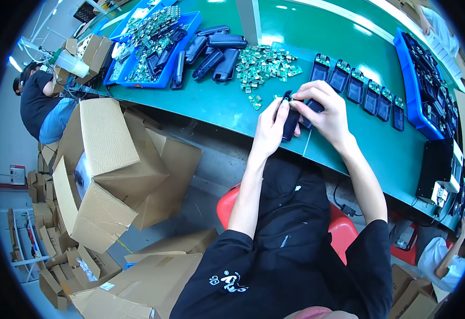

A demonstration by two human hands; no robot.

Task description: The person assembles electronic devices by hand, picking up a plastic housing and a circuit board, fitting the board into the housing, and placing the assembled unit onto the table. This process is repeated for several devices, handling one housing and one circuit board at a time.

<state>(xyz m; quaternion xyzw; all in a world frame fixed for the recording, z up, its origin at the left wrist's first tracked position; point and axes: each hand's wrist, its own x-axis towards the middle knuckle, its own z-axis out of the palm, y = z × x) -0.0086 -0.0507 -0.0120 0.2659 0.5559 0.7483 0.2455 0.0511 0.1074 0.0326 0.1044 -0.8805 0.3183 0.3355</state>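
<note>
Hands meet over the near edge of the green workbench, the landmark for what follows. Left hand wraps the lower part of a dark blue plastic housing, fingers curled along its side, thumb up against it. Right hand comes over the top end of the same housing, thumb and forefinger pinched on a small green circuit board at that end; whether the board is seated in the housing cannot be told. Housing held roughly upright, just above the bench's front edge, not resting on it. Farther back on the bench, beyond the hands, a loose heap of small green circuit boards; a few strays lie between heap and hands. Left of the heap, a cluster of empty dark blue housings, lying at mixed angles. At the bench's far left, a blue tray full of more boards and housings. Right of the hands, a row of housings with boards fitted, laid side by side along the bench. Past that row, a second blue tray stacked with similar pieces. Off the bench, below its left end, open cardboard boxes on the floor. Red stool under the person, near the bench's front.
</note>
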